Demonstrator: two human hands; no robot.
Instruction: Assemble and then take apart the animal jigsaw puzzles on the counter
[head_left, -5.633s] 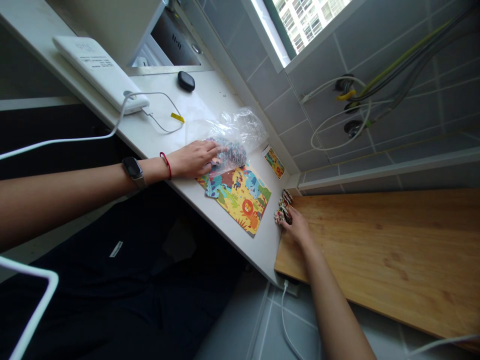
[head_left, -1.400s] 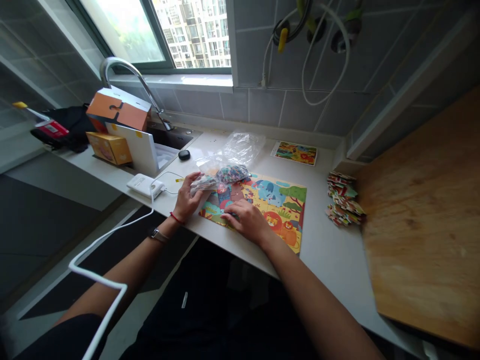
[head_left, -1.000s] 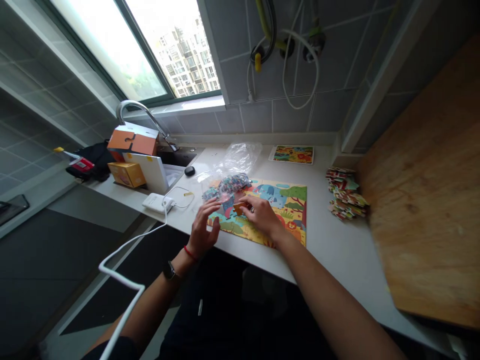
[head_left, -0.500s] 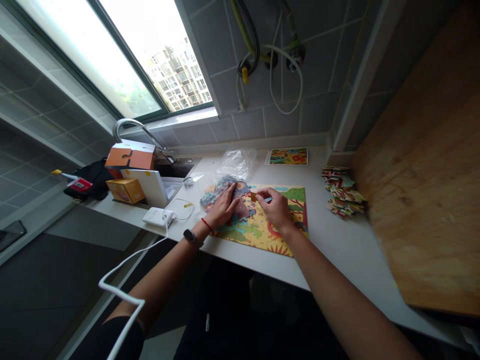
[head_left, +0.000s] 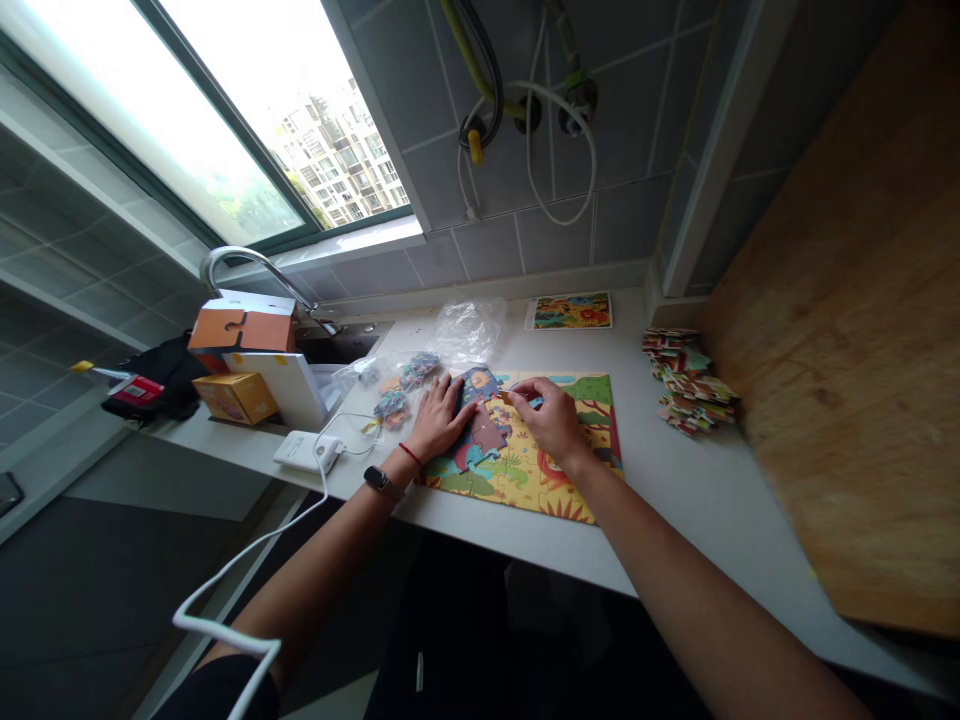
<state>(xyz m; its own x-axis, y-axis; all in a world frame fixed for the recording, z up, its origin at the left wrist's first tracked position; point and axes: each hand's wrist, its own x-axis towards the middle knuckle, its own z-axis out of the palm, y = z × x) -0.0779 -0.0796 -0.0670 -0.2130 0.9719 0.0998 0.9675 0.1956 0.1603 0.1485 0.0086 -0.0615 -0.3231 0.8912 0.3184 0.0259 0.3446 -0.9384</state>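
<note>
Jungle-animal jigsaw puzzle, bright yellow and green, flat and mostly assembled, its left part ragged and unfinished. Small heaps of loose blue-toned pieces just left of it; a stacked pile of red-and-white pieces well off to the right.

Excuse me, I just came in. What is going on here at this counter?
A person is working with bare hands on a jungle-animal jigsaw puzzle on a white counter. The right hand pinches a small piece above the puzzle, and the left hand rests flat beside a patch of dark blue pieces. Loose pieces lie by a clear plastic bag. A heap of other pieces sits near a wooden board, and a picture card lies behind the puzzle.
</note>
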